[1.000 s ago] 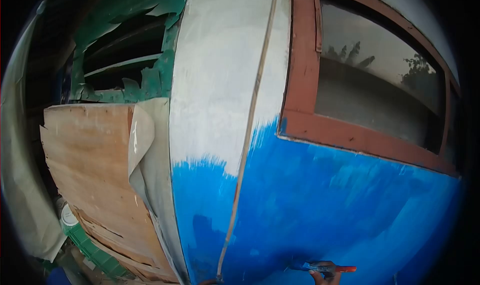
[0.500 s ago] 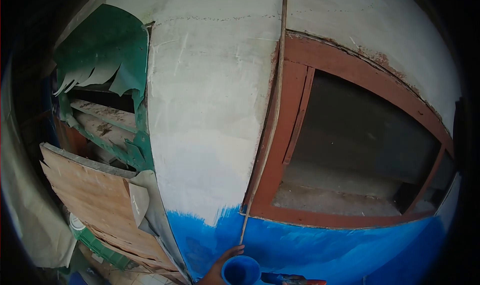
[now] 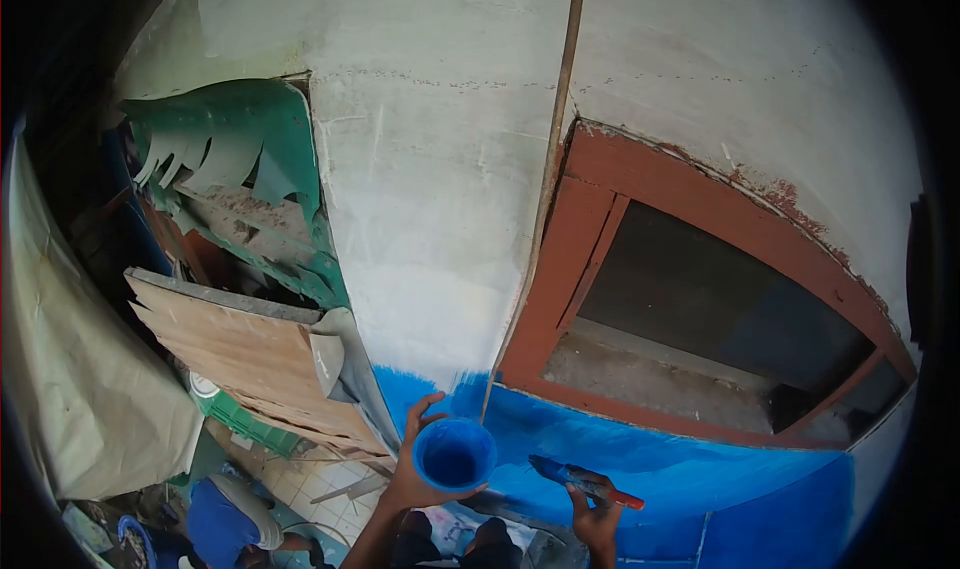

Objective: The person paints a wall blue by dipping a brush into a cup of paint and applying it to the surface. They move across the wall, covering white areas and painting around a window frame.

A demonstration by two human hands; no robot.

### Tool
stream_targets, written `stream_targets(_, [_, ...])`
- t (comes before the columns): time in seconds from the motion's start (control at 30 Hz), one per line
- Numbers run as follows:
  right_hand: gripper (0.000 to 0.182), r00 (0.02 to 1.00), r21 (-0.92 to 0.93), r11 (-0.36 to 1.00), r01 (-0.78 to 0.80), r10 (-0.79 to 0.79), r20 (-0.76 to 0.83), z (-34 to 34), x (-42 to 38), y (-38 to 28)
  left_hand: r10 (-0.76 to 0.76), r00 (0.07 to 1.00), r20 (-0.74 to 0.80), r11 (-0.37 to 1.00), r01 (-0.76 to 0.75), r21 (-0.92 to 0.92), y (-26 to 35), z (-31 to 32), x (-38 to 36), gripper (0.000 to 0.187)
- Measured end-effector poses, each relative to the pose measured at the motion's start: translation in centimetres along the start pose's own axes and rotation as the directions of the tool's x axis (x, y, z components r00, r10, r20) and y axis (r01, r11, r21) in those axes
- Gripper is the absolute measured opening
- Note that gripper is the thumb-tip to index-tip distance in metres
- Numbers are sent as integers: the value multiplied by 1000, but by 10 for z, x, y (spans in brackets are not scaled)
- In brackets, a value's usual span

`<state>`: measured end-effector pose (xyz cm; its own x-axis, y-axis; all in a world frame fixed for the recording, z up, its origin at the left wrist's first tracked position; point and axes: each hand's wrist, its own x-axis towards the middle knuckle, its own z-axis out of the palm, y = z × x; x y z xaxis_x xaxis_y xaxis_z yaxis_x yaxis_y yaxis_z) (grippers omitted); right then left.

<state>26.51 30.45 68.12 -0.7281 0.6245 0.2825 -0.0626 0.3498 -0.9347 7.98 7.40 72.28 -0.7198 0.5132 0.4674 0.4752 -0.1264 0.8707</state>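
Note:
My left hand (image 3: 402, 481) is wrapped around a blue paint pot (image 3: 455, 421), with the thumb and a finger spread along its side. Blue paint coats the inside of the pot, which is held mouth up. To its right, my right hand (image 3: 597, 521) grips a paintbrush (image 3: 572, 475) with a red-orange handle end and dark, paint-covered bristles pointing left. Both hands are in front of the lower wall, painted fresh blue (image 3: 640, 432). Above, the wall is white (image 3: 430, 209), with a ragged blue edge left of the window frame.
A reddish-brown window frame (image 3: 588, 204) is at right, beside a thin vertical strip (image 3: 566, 59). Torn green sheeting (image 3: 285, 139) and a plywood panel (image 3: 250, 339) stand left. A green crate (image 3: 250, 424), a bent-over person in blue (image 3: 222, 519) and a bucket (image 3: 135, 539) are below.
The view has tilted down, bringing both hands, my legs and the floor into sight. The pot appears higher and further left; the brush, earlier at the bottom edge, now shows clear of it.

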Motion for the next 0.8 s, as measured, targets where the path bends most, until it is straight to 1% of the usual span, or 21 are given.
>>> stream_targets(0.03, [19,1000,-25,1000,-4,4,0,3,4,-9,38,999,-13,999,-38,14,6,2,6,130])
stream_targets(0.07, [23,999,-5,1000,14,-13,43,5,6,-12,-42,999,-19,991,39,-124,10,6,11,83])
stream_targets(0.1, [23,999,-10,1000,-4,5,46,6,6,-19,-60,998,-14,990,57,-128,13,7,15,83])
stream_targets(0.17, [22,992,-120,992,42,-28,120,8,10,-32,15,998,57,997,-10,-72,15,10,26,129])
stream_targets(0.2, [23,990,-117,991,62,-47,130,9,10,-36,44,999,18,993,-42,-114,17,15,32,124])
stream_targets(0.23, [23,990,-131,990,53,-35,135,8,9,-37,31,999,15,992,-29,-126,21,19,37,124])
stream_targets(0.3, [23,986,-191,977,95,-66,154,4,7,-37,-20,1000,-17,963,15,-269,27,27,45,109])
stream_targets(0.33, [24,987,-213,974,73,-40,159,0,5,-36,-29,1000,6,971,29,-237,27,29,49,92])
stream_targets(0.37, [24,984,-223,973,57,-16,180,-1,4,-37,-58,998,-6,968,55,-244,31,30,53,92])
stream_targets(0.43, [23,983,-173,980,95,-65,172,-2,4,-41,95,995,-28,995,-94,17,39,28,60,126])
stream_targets(0.47, [24,981,-208,975,77,-37,192,-3,3,-43,55,998,-25,998,-55,10,38,28,60,126])
stream_targets(0.53, [23,979,-228,971,75,-27,204,-2,5,-55,-36,999,-28,982,30,-186,31,32,62,78])
stream_targets(0.57, [23,979,-250,966,68,-16,205,-2,6,-63,-66,998,8,978,66,-198,28,31,63,78])
stream_targets(0.63, [23,975,-231,972,53,-1,220,-1,6,-63,-33,997,73,964,51,-261,23,28,62,77])
stream_targets(0.67, [23,972,-249,966,63,-3,234,0,8,-70,-117,984,138,892,165,-420,30,27,62,94])
stream_targets(0.7, [24,967,-221,970,96,-38,253,1,10,-71,-21,975,222,942,93,-321,11,24,59,115])
stream_targets(0.73, [23,971,-200,978,62,-12,241,2,5,-60,-123,957,262,910,214,-356,15,22,58,118])
stream_targets(0.77, [22,968,-232,972,38,22,251,2,1,-52,-213,924,319,867,329,-375,22,21,57,121])
stream_targets(0.8, [23,964,-264,964,-17,86,250,1,2,-54,-224,919,323,847,348,-402,24,20,56,116])
